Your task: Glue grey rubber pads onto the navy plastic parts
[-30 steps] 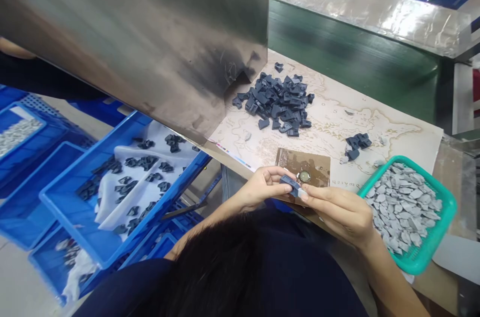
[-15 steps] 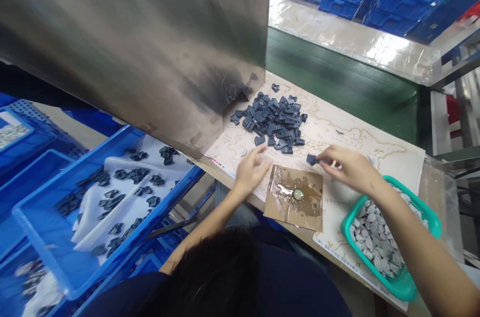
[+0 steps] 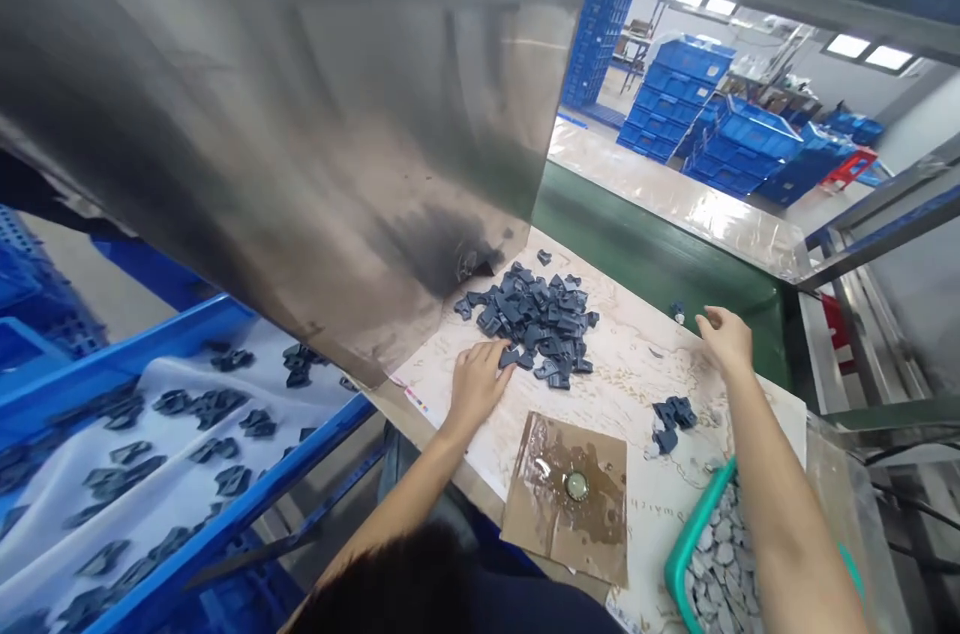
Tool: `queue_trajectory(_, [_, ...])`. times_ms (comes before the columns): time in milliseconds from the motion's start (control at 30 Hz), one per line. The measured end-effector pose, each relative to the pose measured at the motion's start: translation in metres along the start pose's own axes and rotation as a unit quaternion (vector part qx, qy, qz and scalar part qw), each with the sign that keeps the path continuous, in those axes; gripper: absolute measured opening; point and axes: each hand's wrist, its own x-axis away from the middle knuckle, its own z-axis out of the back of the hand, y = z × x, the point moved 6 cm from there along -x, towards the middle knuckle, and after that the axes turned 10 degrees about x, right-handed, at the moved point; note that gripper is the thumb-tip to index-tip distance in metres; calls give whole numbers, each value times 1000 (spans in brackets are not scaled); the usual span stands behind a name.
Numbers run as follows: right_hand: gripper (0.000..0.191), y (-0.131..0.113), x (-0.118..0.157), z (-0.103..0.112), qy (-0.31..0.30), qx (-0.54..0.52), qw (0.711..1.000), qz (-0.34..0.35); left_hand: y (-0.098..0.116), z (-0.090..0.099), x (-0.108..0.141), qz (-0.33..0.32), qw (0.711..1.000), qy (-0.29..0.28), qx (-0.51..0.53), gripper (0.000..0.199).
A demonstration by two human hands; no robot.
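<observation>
Blue parts (image 3: pixel 529 324) look light and stiff, so pinch one by its edge; your left hand (image 3: pixel 476 389) lies open against them, your right hand (image 3: pixel 724 339) spread.

Left hand (image 3: pixel 478 389) touching dark blue pieces (image 3: pixel 536 319), right hand (image 3: pixel 725 338) on sheet (image 3: pixel 637 364)

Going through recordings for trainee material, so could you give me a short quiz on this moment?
1. True or false: the left hand is nearer the heap of dark blue pieces than the right hand is.
2. What holds the gray pieces? A) a teal basket B) a blue crate C) a brown cardboard sheet
3. Fill in the blank: the small cluster of dark pieces lies nearer the ____ hand.

Key: 1 true; 2 A; 3 right.
</observation>
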Motion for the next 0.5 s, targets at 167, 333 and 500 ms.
queue_trajectory(167, [23, 19, 73, 64, 10, -19, 999, 35, 1, 3, 0, -10, 1000, 9, 28, 24])
queue_trajectory(333, [26, 48, 202, 80, -69, 26, 983, 170, 6, 8, 8, -28, 997, 14, 74, 17])
queue_trajectory(500, [39, 89, 282, 57, -89, 70, 982, 153, 4, 11, 13, -34, 985, 15, 167, 16])
